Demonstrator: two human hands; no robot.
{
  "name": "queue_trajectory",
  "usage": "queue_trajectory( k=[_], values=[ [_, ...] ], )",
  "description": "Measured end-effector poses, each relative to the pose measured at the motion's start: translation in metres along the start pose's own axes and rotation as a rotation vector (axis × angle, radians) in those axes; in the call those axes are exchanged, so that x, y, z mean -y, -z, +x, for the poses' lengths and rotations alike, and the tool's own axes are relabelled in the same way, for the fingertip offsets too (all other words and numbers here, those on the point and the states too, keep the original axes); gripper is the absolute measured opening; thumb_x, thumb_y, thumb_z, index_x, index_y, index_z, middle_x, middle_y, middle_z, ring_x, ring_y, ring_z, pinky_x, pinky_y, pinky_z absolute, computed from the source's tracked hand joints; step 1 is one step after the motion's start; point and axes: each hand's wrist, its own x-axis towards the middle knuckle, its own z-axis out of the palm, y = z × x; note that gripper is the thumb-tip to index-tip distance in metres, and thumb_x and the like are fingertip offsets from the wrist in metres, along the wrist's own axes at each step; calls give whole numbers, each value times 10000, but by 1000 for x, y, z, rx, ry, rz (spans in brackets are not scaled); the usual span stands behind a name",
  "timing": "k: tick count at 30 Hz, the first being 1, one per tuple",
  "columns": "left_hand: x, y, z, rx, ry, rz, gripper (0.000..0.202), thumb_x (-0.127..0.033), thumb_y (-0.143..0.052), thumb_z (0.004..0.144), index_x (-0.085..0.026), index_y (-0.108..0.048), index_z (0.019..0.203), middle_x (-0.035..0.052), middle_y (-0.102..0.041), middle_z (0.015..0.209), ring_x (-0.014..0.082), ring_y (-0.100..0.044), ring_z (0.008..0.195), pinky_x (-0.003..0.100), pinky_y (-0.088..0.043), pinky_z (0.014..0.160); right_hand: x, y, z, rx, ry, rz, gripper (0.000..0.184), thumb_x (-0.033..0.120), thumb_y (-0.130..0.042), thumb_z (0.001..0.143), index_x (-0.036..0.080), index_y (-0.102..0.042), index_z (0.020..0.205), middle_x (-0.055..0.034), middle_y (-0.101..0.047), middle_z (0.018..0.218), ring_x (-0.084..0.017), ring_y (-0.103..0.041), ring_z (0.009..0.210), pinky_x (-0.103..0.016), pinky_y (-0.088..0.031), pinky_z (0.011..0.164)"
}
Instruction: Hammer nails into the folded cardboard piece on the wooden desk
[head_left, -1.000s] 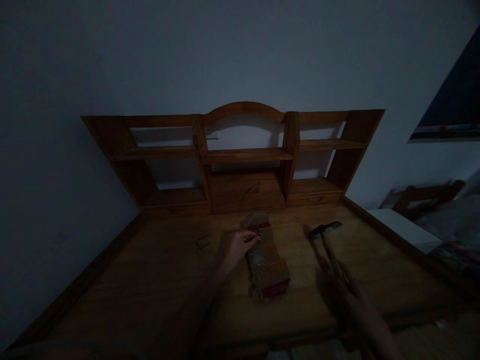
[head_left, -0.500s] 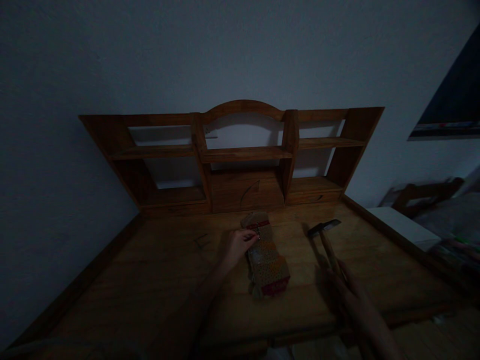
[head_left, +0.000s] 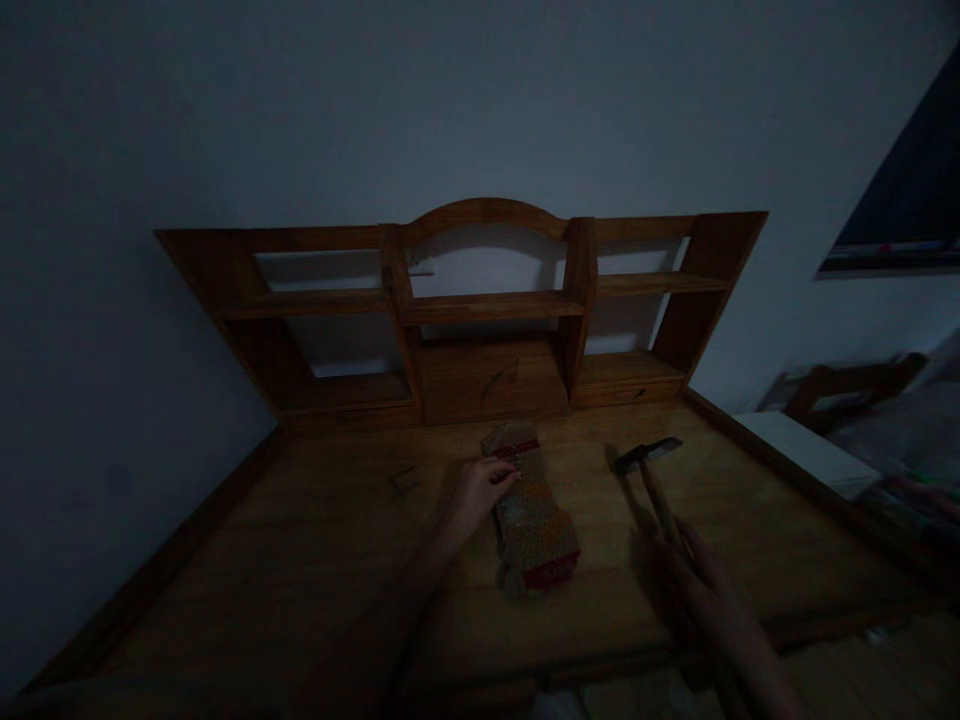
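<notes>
On the wooden desk lies a worn, speckled brown block (head_left: 534,515) with orange patches and red ends, perhaps cardboard. My left hand (head_left: 484,492) rests over its far left side, thumb and fingertips pinched on a small thin piece that looks like a nail. Dim light blurs its outline. To the right, my right hand (head_left: 697,575) is wrapped round the wooden handle of a hammer (head_left: 654,480). The dark metal head is raised above the desk, apart from the block, and casts a shadow to its left.
A wooden shelf unit (head_left: 491,312) with several compartments stands along the desk's back edge, against the wall. Raised strips border the desktop (head_left: 315,540) left and right. A dark line mark (head_left: 403,482) shows left of the block. Beyond the right edge are a white surface (head_left: 802,450) and a wooden chair back (head_left: 855,390).
Almost nothing has moved. Both hands keep their grip and place, and the hammer stays raised at the right. The picture is slightly darker.
</notes>
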Motion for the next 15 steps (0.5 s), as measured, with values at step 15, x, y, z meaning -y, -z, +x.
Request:
queue_trajectory(
  k=[15],
  values=[
    [-12,3,1,-1,-22,90,122,-244,-617,826,-178,-719,838,18,-668,874,118,-612,788,199,-442,693,7,0,-2,0,-22,36,583,607,-437,874,246,-415,1332,-101,-520,1296,-281,-467,1210,-402,-379,999]
  ],
)
